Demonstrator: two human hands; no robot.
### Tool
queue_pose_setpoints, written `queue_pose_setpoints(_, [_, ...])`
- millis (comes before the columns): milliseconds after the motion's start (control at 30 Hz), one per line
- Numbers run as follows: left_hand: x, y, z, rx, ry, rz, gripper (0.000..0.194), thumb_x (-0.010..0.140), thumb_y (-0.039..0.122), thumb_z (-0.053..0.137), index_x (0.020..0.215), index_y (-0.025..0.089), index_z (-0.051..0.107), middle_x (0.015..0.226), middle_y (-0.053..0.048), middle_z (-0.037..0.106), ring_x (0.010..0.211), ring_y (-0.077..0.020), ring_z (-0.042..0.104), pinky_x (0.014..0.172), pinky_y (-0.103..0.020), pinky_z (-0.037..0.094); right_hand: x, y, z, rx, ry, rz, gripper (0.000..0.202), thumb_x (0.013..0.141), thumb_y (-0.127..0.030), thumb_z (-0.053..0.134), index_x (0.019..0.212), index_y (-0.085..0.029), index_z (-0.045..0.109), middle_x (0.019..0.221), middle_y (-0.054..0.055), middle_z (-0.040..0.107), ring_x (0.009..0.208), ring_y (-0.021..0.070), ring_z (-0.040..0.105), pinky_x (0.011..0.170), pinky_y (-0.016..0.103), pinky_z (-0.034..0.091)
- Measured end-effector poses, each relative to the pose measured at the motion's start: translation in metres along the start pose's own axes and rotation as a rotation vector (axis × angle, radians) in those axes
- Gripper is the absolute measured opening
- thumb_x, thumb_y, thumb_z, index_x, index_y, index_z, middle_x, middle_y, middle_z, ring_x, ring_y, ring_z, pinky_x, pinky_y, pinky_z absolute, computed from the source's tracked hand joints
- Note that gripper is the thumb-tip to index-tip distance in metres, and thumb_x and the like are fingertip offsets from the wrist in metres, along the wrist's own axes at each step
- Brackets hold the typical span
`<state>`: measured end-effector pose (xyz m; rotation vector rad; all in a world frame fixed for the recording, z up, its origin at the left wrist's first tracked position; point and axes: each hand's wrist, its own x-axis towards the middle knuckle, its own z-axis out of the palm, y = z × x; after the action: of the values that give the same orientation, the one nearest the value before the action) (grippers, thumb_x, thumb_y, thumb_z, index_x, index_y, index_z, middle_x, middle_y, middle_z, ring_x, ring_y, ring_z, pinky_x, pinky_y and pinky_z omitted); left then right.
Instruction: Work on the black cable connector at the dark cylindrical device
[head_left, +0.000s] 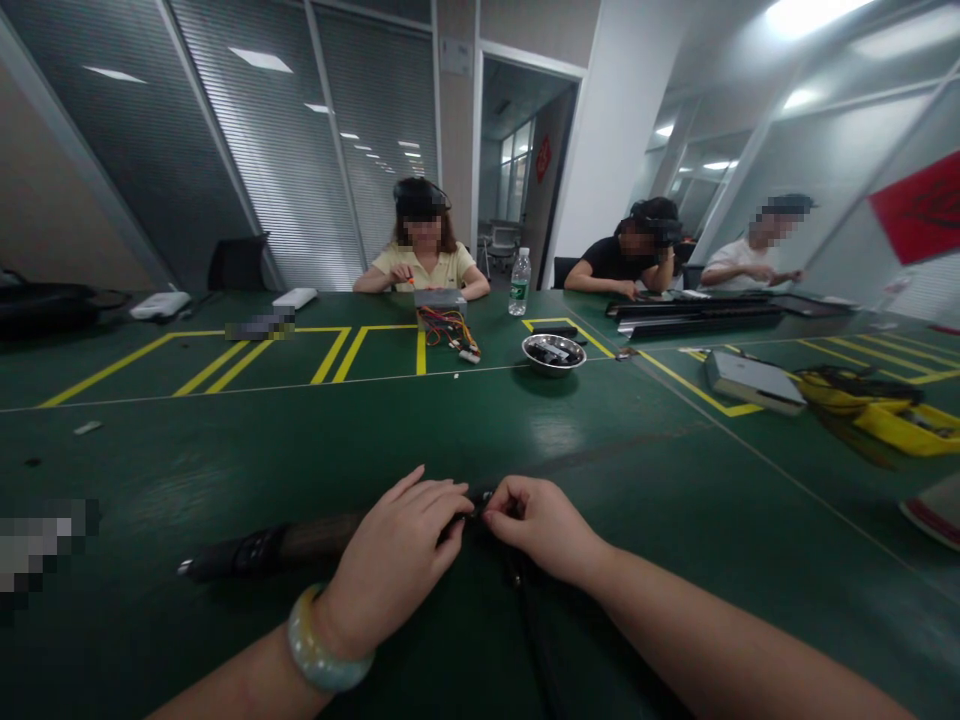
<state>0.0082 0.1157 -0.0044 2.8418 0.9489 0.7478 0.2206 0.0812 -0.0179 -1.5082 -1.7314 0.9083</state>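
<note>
A long black rod-shaped thing [255, 552] with a silvery tip and a brownish middle section lies on the green table, stretching left from under my left hand [409, 535]. My left hand is closed, its thumb and fingertips on a small black part at the rod's right end. Right beside it, my right hand [536, 525] pinches the same dark part; its exact shape is hidden by the fingers. From below my right hand a thin black leg or strap [534, 630] runs toward me, with a small shiny spot near its top.
Beyond my hands stand a metal bowl [553, 356] of dark parts and a water bottle [519, 283]. A co-worker [424, 262] sits opposite by a grey box with coloured cables [450, 330]. Two more people sit at the right, near black rails [697, 314], a grey box [754, 382] and a yellow bag [907, 425].
</note>
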Motion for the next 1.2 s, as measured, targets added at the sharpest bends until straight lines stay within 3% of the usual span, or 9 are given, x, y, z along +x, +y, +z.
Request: queue_pose_setpoints(1200, [-0.0018, -0.0044, 0.0038, -0.008, -0.017, -0.009, 0.023, 0.088, 0.018, 0.059, 0.107, 0.025, 0.069, 0.118, -0.002, 0.071, 0.11, -0.0211, 0.065, 0.11, -0.052, 0.041, -0.0043, -0.0031, 0.0035, -0.044, 0.02, -0.051, 0.005, 0.082, -0.023, 0.065, 0.081, -0.018, 0.067, 0.074, -0.001, 0.066, 0.064, 0.0112, 0.058, 0.058, 0.02, 0.04])
